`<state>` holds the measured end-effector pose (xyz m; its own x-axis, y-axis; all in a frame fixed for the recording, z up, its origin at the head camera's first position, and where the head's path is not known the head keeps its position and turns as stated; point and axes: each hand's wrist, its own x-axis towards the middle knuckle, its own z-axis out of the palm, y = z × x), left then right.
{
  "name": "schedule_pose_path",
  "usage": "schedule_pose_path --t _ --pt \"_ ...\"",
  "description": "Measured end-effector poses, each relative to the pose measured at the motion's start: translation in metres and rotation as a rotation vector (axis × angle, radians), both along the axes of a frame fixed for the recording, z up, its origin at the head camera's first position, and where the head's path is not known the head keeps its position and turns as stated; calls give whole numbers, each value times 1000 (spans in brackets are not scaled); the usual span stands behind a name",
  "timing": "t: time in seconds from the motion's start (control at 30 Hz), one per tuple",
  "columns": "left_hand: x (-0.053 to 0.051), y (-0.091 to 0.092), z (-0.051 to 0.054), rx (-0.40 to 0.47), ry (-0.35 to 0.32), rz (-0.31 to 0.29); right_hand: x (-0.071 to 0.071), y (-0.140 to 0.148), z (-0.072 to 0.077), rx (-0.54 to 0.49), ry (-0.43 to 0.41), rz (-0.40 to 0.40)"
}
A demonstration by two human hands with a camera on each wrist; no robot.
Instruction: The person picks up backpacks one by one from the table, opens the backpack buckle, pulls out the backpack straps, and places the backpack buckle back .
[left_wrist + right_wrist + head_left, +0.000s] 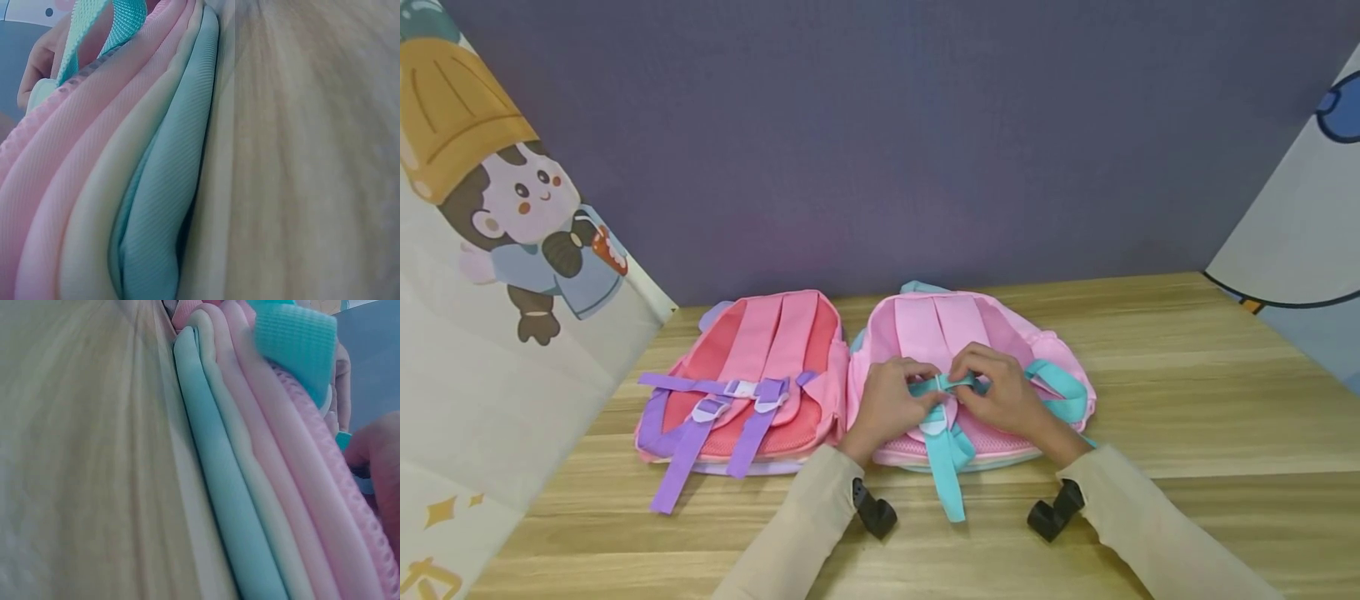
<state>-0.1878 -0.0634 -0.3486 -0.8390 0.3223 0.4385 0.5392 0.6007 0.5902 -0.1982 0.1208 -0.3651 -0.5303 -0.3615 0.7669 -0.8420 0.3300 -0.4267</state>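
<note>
One printed cartoon figure (542, 196) at the upper left of the frame. Left of centre: coral backpack (780, 348) with purple straps (683, 468), lying on the wood-grain table (1195, 396). At centre, just beside it: pale pink backpack (936, 333), straps upward; over it, left-hand grip (889, 396), pinched on a turquoise strap (951, 384); next, right-hand grip (1000, 396), likewise pinched on the strap. Right of centre: turquoise loop (1066, 388) at the same backpack's side.

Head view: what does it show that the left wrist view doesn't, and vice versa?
Only the head view: the coral bag, its purple straps and both sleeves.
Only the left wrist view: a close-up of the pink bag's stacked layers, edge-on.
Both: pink bag, teal straps, table and a hand, unclear which in the wrist view.
</note>
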Motion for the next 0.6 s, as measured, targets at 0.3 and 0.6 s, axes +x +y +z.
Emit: schedule_pose_path --t 0.3,0.6 --pt "1 0 2 2 -3 0 21 -8 24 -32 -2 -19" --pt "0 0 0 3 -12 1 6 -1 7 13 -60 -20"
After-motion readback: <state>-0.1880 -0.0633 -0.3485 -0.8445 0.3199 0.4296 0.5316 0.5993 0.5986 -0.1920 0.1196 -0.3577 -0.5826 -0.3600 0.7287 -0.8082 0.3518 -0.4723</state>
